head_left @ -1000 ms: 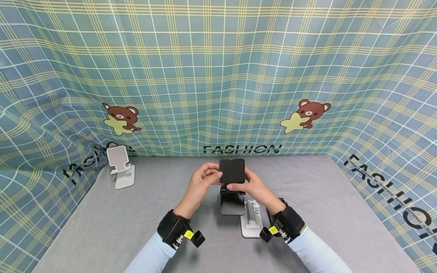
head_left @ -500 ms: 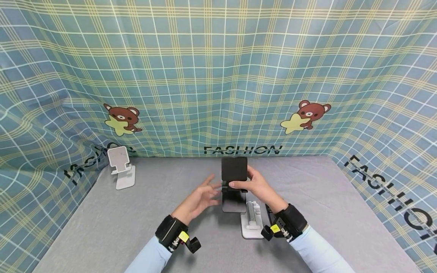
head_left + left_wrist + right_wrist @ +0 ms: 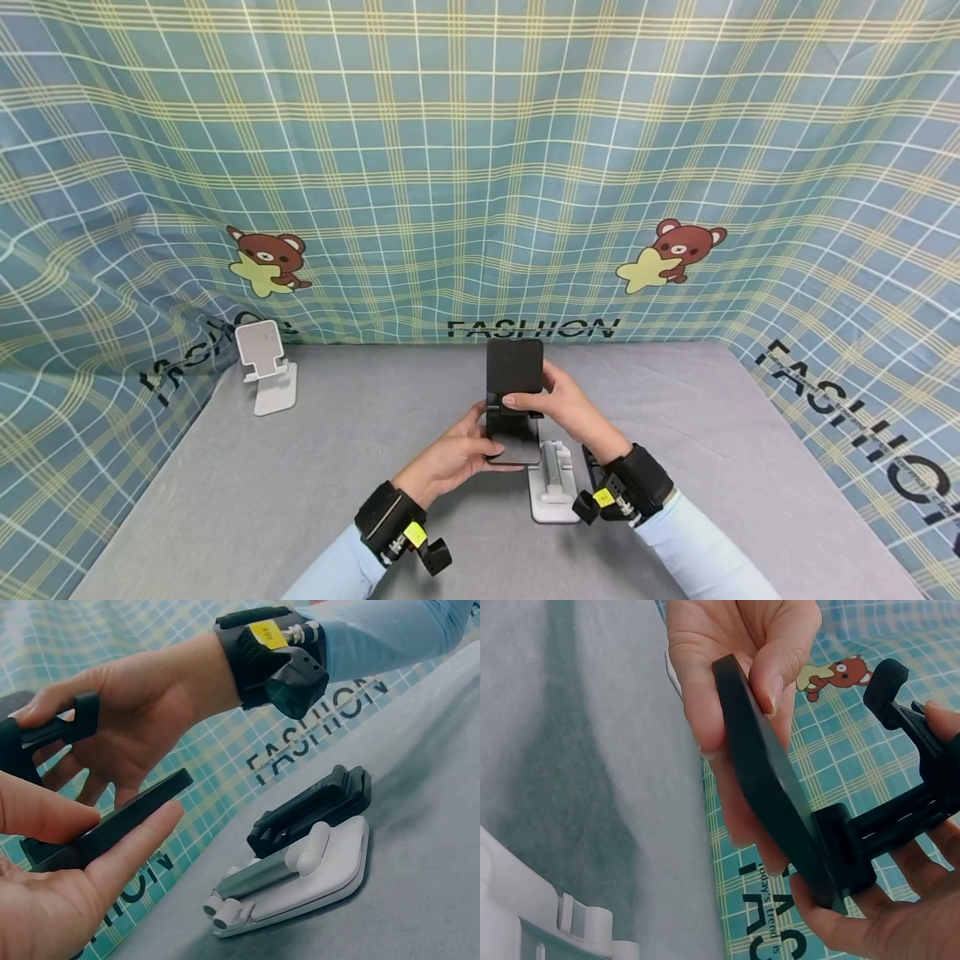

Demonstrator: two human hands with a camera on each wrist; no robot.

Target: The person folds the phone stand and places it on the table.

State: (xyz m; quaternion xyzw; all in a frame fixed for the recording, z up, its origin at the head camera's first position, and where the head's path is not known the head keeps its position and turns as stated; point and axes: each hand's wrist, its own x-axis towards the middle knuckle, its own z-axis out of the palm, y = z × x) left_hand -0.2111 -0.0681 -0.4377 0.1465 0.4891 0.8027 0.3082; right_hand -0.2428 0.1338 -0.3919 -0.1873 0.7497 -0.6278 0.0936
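Observation:
Both hands hold a black folding phone stand (image 3: 514, 367) above the table, its back plate raised over its base. My left hand (image 3: 453, 457) pinches the base plate (image 3: 761, 772) between thumb and fingers, as the right wrist view shows. Higher up, my right hand (image 3: 573, 410) grips the stand at its hinged holder, thumb across the front and fingers behind. Beneath and to the right lies a folded white phone stand (image 3: 555, 492). Beside that, partly hidden by the right wrist in the head view, is a folded black phone stand (image 3: 311, 810).
An unfolded white phone stand (image 3: 264, 367) stands at the far left of the grey table (image 3: 337, 442). A plaid curtain (image 3: 480, 167) hangs behind the table and along both sides. Each wrist wears a black camera mount.
My left hand let go of the upper plate, dropped away, then took hold of the base plate. The stand has shifted slightly up and right, with the right hand still gripping it.

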